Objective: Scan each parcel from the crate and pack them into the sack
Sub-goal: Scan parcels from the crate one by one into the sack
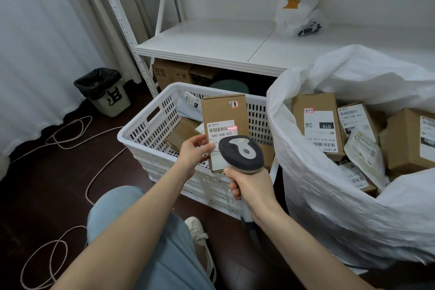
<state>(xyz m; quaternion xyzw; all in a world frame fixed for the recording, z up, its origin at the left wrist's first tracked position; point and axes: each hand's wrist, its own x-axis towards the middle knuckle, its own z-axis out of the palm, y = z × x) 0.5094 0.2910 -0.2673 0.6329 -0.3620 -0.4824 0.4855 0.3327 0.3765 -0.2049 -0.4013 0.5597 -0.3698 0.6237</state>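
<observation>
Left hand (195, 151) pinches one parcel (223, 113) by its lower left edge, upright over the crate (150, 129). Right hand (253, 187) is clenched round one scanner (242, 152), just right of that grip. One red line (231, 128) lies on the barcode. Right of both grips, we count at least five more parcels (319, 125) in the sack (329, 200), and at least two behind the held one in the crate.

A white metal shelf (211, 47) stands against the wall, with a white plastic bag (299, 16) resting on top and cardboard boxes (171, 73) stowed beneath. A waste bin (113, 101) with a black liner sits beside the curtain (35, 42), while a pale cable (77, 121) loops across the dark floor (47, 195).
</observation>
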